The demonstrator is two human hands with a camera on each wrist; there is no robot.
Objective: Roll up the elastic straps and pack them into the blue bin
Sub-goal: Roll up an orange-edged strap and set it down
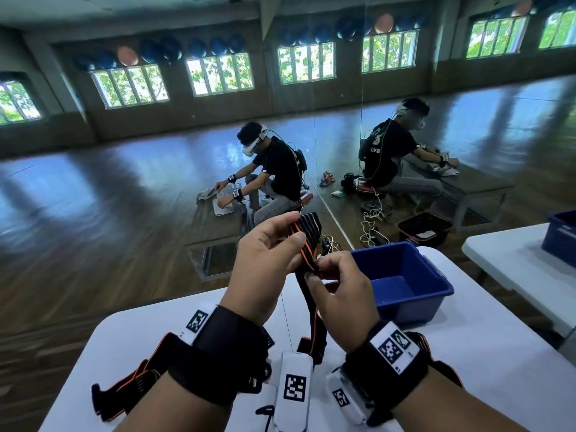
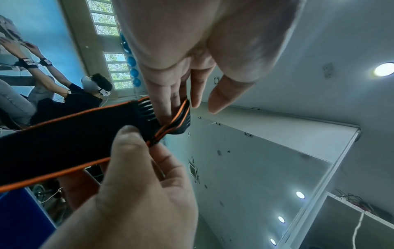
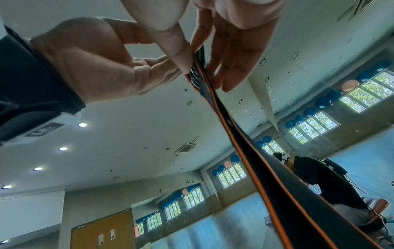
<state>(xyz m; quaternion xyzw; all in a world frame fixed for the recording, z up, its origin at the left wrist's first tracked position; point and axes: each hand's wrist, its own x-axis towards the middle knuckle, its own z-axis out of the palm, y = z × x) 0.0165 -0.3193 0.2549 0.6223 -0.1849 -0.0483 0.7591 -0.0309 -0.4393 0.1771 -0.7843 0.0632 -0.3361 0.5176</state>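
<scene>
Strap [image 1: 307, 241] end is pinched by left hand [image 1: 265, 269] and right hand [image 1: 339, 294] above the surface [image 1: 467, 353], probably to begin the roll; tail hangs down. Bin [image 1: 402, 282] waits just beside.

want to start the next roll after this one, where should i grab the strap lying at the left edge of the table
Take the loose strap by its free end near the table's left edge, where it lies flat and uncovered. Come from the left with the left hand; its other end runs under the left wristband. Both hands now hold the raised strap, so that roll has to go into the blue bin first.
</scene>
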